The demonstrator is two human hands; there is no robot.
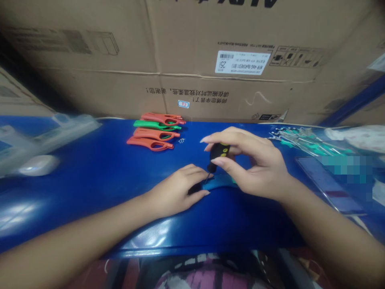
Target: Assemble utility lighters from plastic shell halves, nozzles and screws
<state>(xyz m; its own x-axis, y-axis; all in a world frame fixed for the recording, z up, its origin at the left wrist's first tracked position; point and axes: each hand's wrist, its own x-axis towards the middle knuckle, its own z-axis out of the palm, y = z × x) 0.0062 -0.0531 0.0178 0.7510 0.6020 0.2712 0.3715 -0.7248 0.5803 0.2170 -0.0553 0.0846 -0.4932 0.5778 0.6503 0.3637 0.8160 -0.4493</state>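
Observation:
In my right hand [255, 164] is a short screwdriver [219, 152] with a black and yellow handle, held between thumb and fingers. Its thin shaft points down at a blue plastic piece [222, 183] low over the table. My left hand [180, 190] closes on the left end of this piece, its thumb and fingers on either side. Part of the blue piece is hidden behind my hands. Beyond them lie several orange casings [152, 143] and a green casing [156, 125], shaped like long lighter bodies. Tiny metal bits [181, 140], perhaps screws, lie beside them.
A large cardboard box [186, 52] stands behind the blue table [99, 188]. Thin metal rods with green parts [313, 141] and a phone [329, 184] lie at right. At left are a clear plastic bag [69, 130] and a rounded white object [39, 165].

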